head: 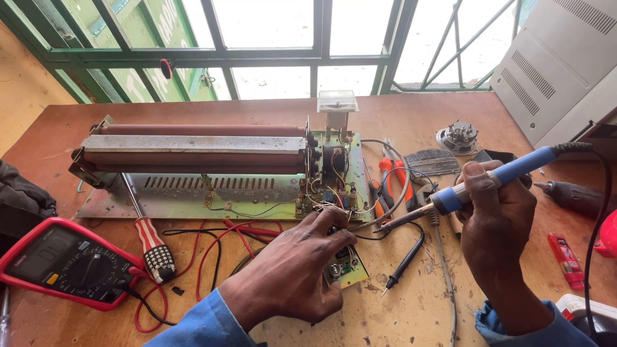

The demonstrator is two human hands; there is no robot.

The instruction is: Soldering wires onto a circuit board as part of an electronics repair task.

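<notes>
The left hand [292, 270] presses its closed fingers on a small green circuit board [350, 266] lying on the bench [418, 308], while the right hand [495, 222] grips a blue soldering iron [495, 177], tip poised just above the board's wires. Soldering looks underway, not finished; the multimeter [67, 263] and screwdriver [151, 244] lie aside.
</notes>
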